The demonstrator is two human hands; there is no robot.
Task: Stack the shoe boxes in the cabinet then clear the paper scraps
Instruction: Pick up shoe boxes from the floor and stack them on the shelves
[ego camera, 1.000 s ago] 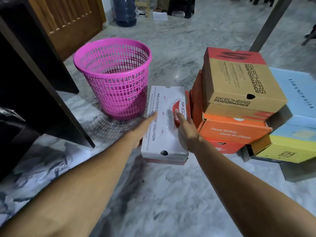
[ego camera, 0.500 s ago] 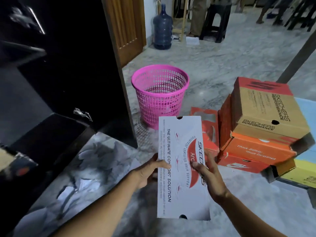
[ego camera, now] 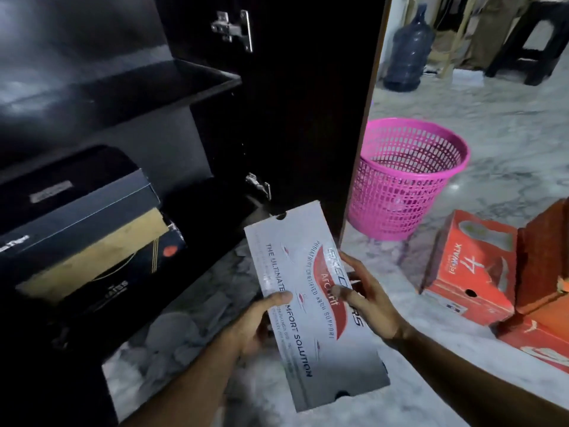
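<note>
White rectangular cardboard shoe box with red oval logo (ego camera: 311,306) held in air in front of open black wooden cabinet (ego camera: 191,87), above marble floor. Left hand (ego camera: 251,325) grips left edge, thumb on lid, other fingers hidden beneath. Right hand (ego camera: 368,298) grips right edge, fingers spread on lid. Dark stacked shoe boxes (ego camera: 89,238) on low cabinet shelf. Pink plastic mesh basket (ego camera: 406,180) and orange cardboard shoe boxes (ego camera: 471,269) on floor, right.

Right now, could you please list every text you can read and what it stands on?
White shoe box: "THE ULTIMATE ... MFORT SOLUTION", partly covered by the left hand
Same box, red panel: "Arch fit", blurred
Orange box: "WALK 4"
Dark boxes in the cabinet: labels too blurred to read
</note>
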